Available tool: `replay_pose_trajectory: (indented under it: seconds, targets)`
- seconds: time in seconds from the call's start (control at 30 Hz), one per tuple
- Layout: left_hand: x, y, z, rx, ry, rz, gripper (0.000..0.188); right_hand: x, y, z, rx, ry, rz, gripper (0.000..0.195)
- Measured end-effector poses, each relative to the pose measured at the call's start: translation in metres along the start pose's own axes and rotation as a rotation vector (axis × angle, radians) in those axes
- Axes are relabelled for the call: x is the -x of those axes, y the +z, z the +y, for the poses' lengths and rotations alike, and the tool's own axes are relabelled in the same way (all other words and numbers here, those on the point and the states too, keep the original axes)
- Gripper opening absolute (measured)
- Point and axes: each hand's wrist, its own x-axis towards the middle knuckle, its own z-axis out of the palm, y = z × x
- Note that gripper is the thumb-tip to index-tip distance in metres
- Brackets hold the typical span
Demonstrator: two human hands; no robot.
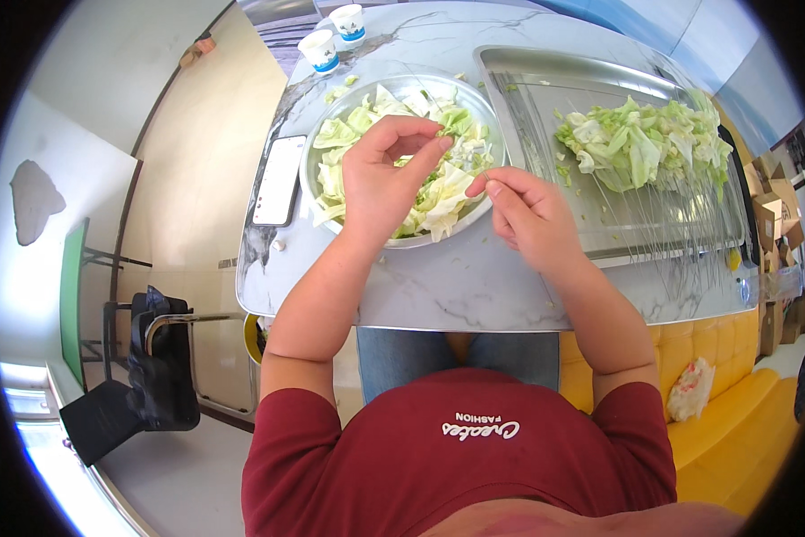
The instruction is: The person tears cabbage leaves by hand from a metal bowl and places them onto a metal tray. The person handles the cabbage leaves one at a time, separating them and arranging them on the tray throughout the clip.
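Note:
Over a round metal bowl [501, 161] of torn cabbage leaves [442, 201], my left hand [389, 171] pinches a small green piece of cabbage leaf [457, 122] between thumb and fingertips. My right hand [526, 211], at the bowl's right rim, holds a thin metal skewer [546, 288] between thumb and forefinger; its shaft runs down below the hand. On the right, a rectangular metal tray [583, 231] bears a heap of cabbage leaves [637, 144] threaded on many thin skewers, whose bare ends stick out over the tray's near edge. More bare skewers [526, 127] lie along its left side.
A phone [279, 181] lies left of the bowl, with a small pale object [279, 246] below it. Two paper cups [319, 52] stand at the far left of the marble-patterned table [442, 288]. A chair [167, 362] is at left, a yellow sofa [731, 423] at right.

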Motion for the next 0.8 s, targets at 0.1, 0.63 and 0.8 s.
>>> replay_pose_trajectory:
  seconds: [0.1,0.63,0.8]
  targets:
    - [-0.018,-0.021,-0.004,0.022,-0.039,-0.034,0.016,0.001,-0.001,-0.003,0.024,-0.032,0.044,0.021]
    - [-0.046,-0.124,-0.063,-1.194,-0.059,-0.072,0.022,-0.005,-0.005,0.003,-0.008,-0.052,0.05,0.022]
    - [-0.043,-0.091,-0.035,-1.248,-0.382,-0.271,0.021,-0.004,-0.006,0.004,-0.016,-0.043,0.051,0.021]
